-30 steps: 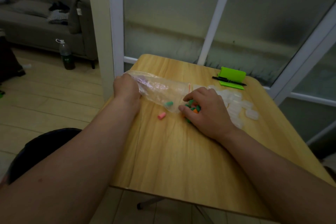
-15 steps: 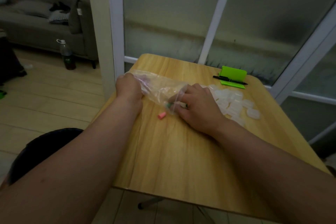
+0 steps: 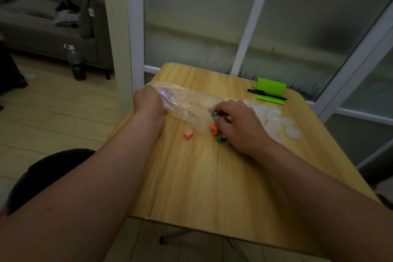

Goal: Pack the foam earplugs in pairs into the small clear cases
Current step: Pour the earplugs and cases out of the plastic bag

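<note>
Earplugs [image 3: 215, 133], orange and green, lie heaped under my right hand [image 3: 240, 125], whose curled fingers close on some at the bag [image 3: 189, 105] mouth. My left hand [image 3: 148, 104] grips the bag's other end, at 10 o'clock from the heap. A pink plug [image 3: 188, 134] lies apart at 9. Bare table [image 3: 212, 176] spreads toward 6. Cases [image 3: 276, 121] crowd 3 o'clock; a pen [image 3: 266, 94] lies at 1.

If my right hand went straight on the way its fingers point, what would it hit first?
Likely the clear plastic bag: the right hand points left at its end, though depth is hard to judge.
</note>
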Motion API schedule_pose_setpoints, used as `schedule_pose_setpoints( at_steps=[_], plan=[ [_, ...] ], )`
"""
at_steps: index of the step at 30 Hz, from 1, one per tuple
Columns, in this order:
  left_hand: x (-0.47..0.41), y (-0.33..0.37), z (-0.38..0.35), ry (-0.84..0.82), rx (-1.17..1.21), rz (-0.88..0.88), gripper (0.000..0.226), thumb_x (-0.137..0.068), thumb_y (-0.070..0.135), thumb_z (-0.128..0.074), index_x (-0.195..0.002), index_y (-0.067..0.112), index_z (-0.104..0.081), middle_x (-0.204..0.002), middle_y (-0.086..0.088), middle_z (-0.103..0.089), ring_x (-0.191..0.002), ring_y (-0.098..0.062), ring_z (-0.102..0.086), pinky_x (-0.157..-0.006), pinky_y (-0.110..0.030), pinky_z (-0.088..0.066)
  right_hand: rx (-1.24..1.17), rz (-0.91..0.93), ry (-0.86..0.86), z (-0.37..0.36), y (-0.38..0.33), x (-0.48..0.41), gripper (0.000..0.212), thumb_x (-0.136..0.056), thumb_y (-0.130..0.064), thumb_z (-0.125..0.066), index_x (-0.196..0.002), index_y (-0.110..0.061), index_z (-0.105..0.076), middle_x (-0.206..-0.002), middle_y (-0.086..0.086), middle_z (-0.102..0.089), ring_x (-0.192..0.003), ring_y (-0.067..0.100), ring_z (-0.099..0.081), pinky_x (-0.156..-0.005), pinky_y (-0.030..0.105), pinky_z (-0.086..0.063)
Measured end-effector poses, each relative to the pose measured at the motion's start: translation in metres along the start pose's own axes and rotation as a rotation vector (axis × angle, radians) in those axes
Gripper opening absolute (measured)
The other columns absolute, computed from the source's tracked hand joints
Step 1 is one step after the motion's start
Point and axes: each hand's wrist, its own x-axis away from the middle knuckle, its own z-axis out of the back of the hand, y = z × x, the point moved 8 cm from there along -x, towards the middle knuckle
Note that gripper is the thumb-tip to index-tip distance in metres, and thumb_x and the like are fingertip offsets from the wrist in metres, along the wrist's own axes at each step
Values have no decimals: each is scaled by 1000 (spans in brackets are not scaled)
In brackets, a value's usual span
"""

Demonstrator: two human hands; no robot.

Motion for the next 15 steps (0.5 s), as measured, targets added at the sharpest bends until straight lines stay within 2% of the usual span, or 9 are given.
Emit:
schedule_pose_setpoints(
  at_steps=[2,4,8,11,14,15],
  plan=[
    [5,4,-1,-18,-59,-2,36,-100,14,-47,-131,-1,-60,-133,-22,-66,-117,-40,-68,-102,-54,-56,-25,-36,3,3,6,3,23,-97,-40,-56,-115,-40,-70,-101,-18,-63,-89,19,-67,-87,52,-56],
    [3,4,0,-7,-114,-11,43,-101,22,-47,-138,2,-57,-140,-22,-62,-124,-40,-64,-103,-54,-55,-4,-57,-6,3,9,4,26,-96,-43,-53,-114,-41,-71,-101,-16,-63,-90,18,-67,-89,50,-56],
    [0,0,-3,-61,-76,0,38,-100,11,-41,-132,6,-62,-128,-13,-69,-110,-26,-69,-82,-33,-59,112,-43,-10,5,5,4,25,-103,-39,-55,-119,-36,-74,-106,-13,-64,-105,13,-52,-96,48,-46],
    [8,2,2,-14,41,19,33,-97,5,-44,-123,5,-65,-113,-11,-71,-101,-27,-71,-83,-33,-59,92,-45,-14,5,3,4,29,-104,-45,-50,-116,-36,-75,-102,-15,-63,-100,13,-58,-97,49,-46],
    [11,2,-1,-28,66,6,36,-100,3,-39,-126,4,-64,-113,-10,-70,-95,-22,-69,-65,-23,-56,43,-75,10,7,7,4,30,-105,-47,-46,-108,-35,-74,-94,-13,-64,-89,16,-64,-98,51,-46],
    [12,2,-2,-36,89,14,37,-101,3,-38,-128,3,-63,-114,-11,-70,-97,-23,-69,-66,-24,-55,35,-80,28,8,8,4,28,-105,-45,-47,-106,-34,-74,-95,-13,-64,-92,16,-63,-97,51,-46]
  ],
)
